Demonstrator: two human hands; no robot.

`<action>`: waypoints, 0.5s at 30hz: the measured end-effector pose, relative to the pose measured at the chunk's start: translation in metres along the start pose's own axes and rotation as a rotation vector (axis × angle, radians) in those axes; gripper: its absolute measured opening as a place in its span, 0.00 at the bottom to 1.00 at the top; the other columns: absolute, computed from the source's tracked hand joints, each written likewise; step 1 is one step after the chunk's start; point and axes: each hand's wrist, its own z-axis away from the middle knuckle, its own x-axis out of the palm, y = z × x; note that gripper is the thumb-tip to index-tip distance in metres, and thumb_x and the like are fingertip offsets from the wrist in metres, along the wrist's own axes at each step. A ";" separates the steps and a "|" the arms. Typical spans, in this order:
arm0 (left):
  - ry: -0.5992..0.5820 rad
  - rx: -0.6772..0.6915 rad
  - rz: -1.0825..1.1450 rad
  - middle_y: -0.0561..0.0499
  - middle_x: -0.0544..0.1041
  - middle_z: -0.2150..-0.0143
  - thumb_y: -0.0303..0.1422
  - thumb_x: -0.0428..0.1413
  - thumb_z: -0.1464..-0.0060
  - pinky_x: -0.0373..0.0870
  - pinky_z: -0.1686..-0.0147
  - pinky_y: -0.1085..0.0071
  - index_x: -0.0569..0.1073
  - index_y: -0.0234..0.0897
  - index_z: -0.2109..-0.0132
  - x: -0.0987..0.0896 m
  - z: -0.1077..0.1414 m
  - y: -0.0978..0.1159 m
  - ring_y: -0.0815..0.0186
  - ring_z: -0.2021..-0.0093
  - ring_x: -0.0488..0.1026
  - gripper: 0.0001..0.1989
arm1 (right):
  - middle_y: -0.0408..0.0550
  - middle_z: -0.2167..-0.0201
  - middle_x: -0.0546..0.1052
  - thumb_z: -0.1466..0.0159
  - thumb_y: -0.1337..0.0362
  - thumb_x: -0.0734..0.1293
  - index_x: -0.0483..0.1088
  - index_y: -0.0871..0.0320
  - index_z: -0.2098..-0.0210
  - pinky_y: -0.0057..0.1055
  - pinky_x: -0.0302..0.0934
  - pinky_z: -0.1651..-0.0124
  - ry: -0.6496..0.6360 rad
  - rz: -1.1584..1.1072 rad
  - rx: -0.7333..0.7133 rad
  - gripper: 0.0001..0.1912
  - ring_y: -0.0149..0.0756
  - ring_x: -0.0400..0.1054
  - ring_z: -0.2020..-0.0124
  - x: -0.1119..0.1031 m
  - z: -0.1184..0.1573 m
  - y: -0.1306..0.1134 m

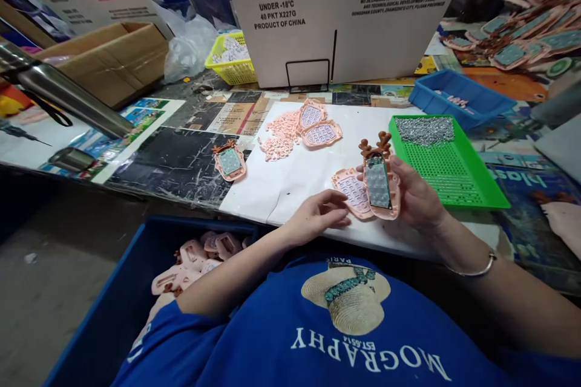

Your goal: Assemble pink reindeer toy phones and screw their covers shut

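My right hand (420, 196) grips a pink toy phone shell (394, 205) by its right edge, a little above the white work sheet. Brown antlers top this shell, and a circuit board (378, 182) with a grey pad lies in it. Just left of it, partly overlapped, is a pink shell half with a pale purple keypad (353, 192). My left hand (318, 215) is beside that half's left edge, fingers stretched and somewhat apart; whether the fingertips touch it I cannot tell. Two more keypad halves (321, 133) lie farther back, next to a heap of small pink pieces (284, 133).
A green tray (458, 175) with silvery screws stands right, a blue tray (463, 100) behind it. Another antlered shell (229, 161) lies left. A blue bin (122, 278) of pink shells is below the table edge. A steel flask (77, 94) and large carton (345, 18) stand behind.
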 end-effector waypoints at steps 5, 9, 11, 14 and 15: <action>-0.250 0.037 -0.031 0.38 0.78 0.43 0.43 0.65 0.43 0.68 0.38 0.58 0.72 0.35 0.44 0.015 0.000 0.003 0.56 0.42 0.76 0.25 | 0.51 0.49 0.79 0.38 0.45 0.70 0.73 0.54 0.42 0.39 0.69 0.53 0.018 0.634 -0.332 0.30 0.43 0.74 0.55 0.000 -0.003 -0.006; -0.328 0.099 -0.143 0.38 0.78 0.45 0.37 0.60 0.38 0.69 0.38 0.58 0.73 0.32 0.45 0.012 0.003 0.004 0.58 0.43 0.76 0.19 | 0.57 0.54 0.79 0.35 0.48 0.65 0.71 0.59 0.36 0.44 0.65 0.50 0.064 1.426 -0.611 0.33 0.49 0.72 0.54 0.001 -0.007 -0.008; -0.339 0.113 -0.173 0.39 0.79 0.46 0.36 0.59 0.37 0.70 0.39 0.58 0.74 0.32 0.45 0.009 0.005 0.003 0.58 0.45 0.76 0.17 | 0.57 0.56 0.78 0.33 0.47 0.63 0.70 0.58 0.35 0.41 0.63 0.54 0.050 1.686 -0.634 0.33 0.50 0.71 0.54 0.004 -0.008 -0.005; -0.336 0.130 -0.187 0.41 0.80 0.48 0.36 0.59 0.37 0.71 0.40 0.58 0.75 0.34 0.46 0.006 0.007 0.001 0.58 0.46 0.77 0.15 | 0.55 0.57 0.78 0.31 0.47 0.62 0.69 0.54 0.34 0.37 0.58 0.60 -0.006 1.887 -0.552 0.30 0.48 0.70 0.55 0.011 -0.010 0.000; -0.333 0.137 -0.187 0.41 0.80 0.48 0.37 0.59 0.37 0.71 0.41 0.59 0.75 0.35 0.46 0.005 0.007 0.000 0.59 0.46 0.77 0.15 | 0.55 0.57 0.77 0.31 0.48 0.62 0.69 0.53 0.34 0.36 0.57 0.61 -0.022 1.919 -0.519 0.29 0.48 0.70 0.55 0.013 -0.010 0.001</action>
